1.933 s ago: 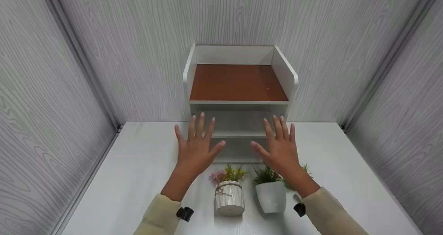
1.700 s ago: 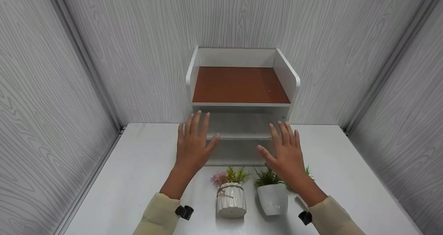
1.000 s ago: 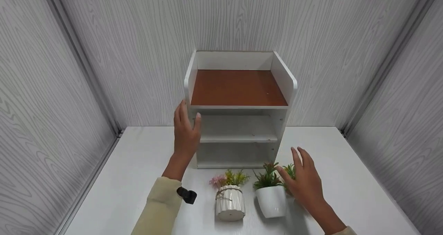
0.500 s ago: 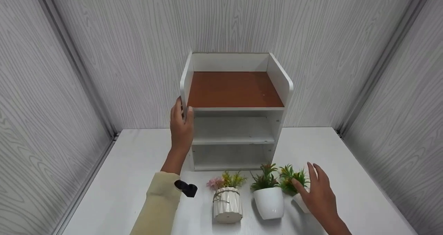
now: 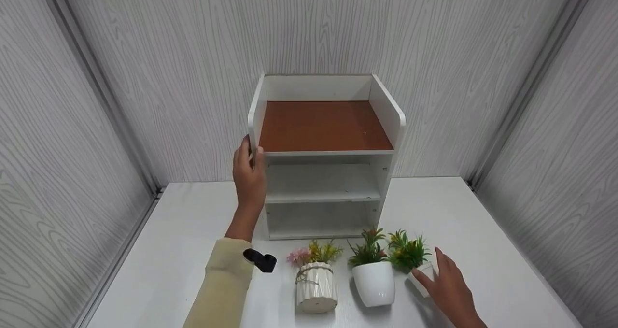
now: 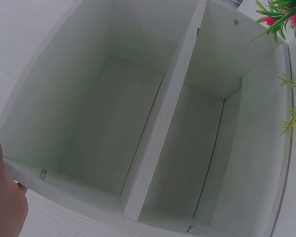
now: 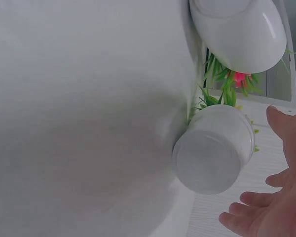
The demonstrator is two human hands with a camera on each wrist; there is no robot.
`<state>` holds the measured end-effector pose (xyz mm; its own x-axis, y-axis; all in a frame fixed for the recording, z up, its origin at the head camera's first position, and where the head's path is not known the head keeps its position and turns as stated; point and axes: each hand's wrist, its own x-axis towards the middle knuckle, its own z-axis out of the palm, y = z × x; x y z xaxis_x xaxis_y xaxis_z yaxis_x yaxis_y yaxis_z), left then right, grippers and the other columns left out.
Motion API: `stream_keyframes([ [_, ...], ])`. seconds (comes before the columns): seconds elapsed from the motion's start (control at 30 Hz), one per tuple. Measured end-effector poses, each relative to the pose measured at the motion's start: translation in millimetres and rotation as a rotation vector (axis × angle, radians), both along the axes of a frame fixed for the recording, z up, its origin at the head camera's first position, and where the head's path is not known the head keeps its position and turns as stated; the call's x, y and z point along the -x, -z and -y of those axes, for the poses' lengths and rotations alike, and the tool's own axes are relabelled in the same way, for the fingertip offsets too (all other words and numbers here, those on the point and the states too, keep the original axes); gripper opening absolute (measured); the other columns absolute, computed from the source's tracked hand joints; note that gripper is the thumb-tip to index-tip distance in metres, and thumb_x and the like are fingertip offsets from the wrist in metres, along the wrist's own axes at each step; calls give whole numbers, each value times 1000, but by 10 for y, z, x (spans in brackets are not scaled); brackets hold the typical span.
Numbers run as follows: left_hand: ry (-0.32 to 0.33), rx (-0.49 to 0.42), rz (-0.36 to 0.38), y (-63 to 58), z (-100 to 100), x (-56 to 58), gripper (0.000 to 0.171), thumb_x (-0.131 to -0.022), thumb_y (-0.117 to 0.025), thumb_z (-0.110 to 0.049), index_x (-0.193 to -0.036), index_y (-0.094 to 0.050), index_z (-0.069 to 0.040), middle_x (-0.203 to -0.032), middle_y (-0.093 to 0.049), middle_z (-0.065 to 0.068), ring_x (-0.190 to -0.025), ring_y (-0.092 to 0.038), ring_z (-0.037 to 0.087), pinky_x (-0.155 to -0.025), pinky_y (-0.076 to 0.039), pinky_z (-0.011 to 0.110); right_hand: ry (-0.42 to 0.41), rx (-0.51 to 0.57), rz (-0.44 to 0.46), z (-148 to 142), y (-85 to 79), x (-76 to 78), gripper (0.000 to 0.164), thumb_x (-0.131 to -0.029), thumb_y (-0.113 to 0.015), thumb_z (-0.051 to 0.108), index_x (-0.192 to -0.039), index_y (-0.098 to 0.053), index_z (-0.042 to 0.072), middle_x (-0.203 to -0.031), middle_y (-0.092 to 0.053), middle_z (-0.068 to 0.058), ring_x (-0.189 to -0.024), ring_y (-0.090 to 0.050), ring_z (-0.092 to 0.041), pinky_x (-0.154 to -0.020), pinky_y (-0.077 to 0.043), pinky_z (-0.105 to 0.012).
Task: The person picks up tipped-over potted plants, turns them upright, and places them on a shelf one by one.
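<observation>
My left hand [image 5: 249, 176] holds the left side panel of a white shelf unit [image 5: 328, 152], thumb at the front edge and fingers along the outside. In the left wrist view part of that hand [image 6: 7, 205] shows beside the shelf's frame. My right hand [image 5: 450, 287] reaches over a small white pot [image 5: 423, 280] with an artificial plant, thumb spread from the fingers. The right wrist view shows this pot [image 7: 207, 160] lying on its side, its base facing me, and the fingers apart from it.
Left of the small pot lies a rounder white pot [image 5: 374, 284] with a green and red plant. Farther left lies a ribbed white pot [image 5: 316, 289] with pink and yellow flowers and twine. Wood-grain panels [image 5: 318, 28] enclose the white table [image 5: 188, 246] on three sides.
Both hands were spread before the shelf. My left hand has moved to the left panel and taken hold of it; my right hand has lowered rightward to the small pot.
</observation>
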<state>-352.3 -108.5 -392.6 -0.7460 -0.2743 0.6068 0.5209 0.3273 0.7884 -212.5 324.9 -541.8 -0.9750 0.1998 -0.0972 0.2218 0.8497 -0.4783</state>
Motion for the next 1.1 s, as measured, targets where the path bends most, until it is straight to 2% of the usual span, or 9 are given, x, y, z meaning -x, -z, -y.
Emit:
stream_keyframes([
  [0.1,-4,1,-5,-17,2,15,58,-108,-45,-36,-157,-33,-8,-146,-47,11,-140,-45,22,-113,-43,42,4,25,62,-37,60,5,114,-88,-58,72,-158,-12,-5,-155,-24,-38,-140,-30,-56,-104,-36,-71],
  [0.27,-10,1,-4,-35,10,11,57,-108,-46,-35,-156,-34,-7,-144,-48,12,-139,-46,23,-113,-43,43,-2,49,104,-64,123,25,120,-85,-55,79,-158,-11,-6,-152,-35,-35,-137,-37,-55,-102,-39,-69],
  [0.37,-4,1,11,-48,12,9,58,-108,-46,-37,-157,-33,-8,-144,-47,11,-139,-46,23,-113,-43,43,-11,43,106,-66,132,34,119,-85,-56,78,-155,-17,-10,-148,-42,-35,-134,-41,-54,-101,-41,-67],
  [0.57,4,2,28,-48,23,24,59,-107,-47,-38,-157,-34,-10,-145,-47,10,-137,-46,21,-112,-44,42,-14,45,97,-56,123,44,116,-84,-58,77,-148,-31,-16,-144,-45,-38,-130,-45,-55,-100,-43,-65],
  [0.73,-3,5,29,-42,24,28,58,-107,-47,-37,-157,-34,-10,-144,-47,10,-136,-47,21,-111,-45,42,12,81,76,-24,109,43,116,-85,-58,77,-150,-28,-15,-147,-39,-40,-134,-40,-57,-105,-39,-66],
  [0.93,-1,2,31,-41,23,30,58,-107,-47,-36,-157,-34,-9,-145,-47,10,-136,-47,21,-112,-45,42,42,145,36,17,122,56,108,-92,-59,65,-153,-19,-15,-150,-33,-42,-137,-35,-57,-109,-36,-66],
  [1.1,9,9,20,-41,27,32,58,-108,-46,-37,-157,-34,-10,-144,-46,10,-135,-47,21,-112,-44,42,68,192,46,47,131,103,114,-91,-56,71,-154,-14,-15,-149,-30,-43,-139,-32,-56,-112,-31,-66],
])
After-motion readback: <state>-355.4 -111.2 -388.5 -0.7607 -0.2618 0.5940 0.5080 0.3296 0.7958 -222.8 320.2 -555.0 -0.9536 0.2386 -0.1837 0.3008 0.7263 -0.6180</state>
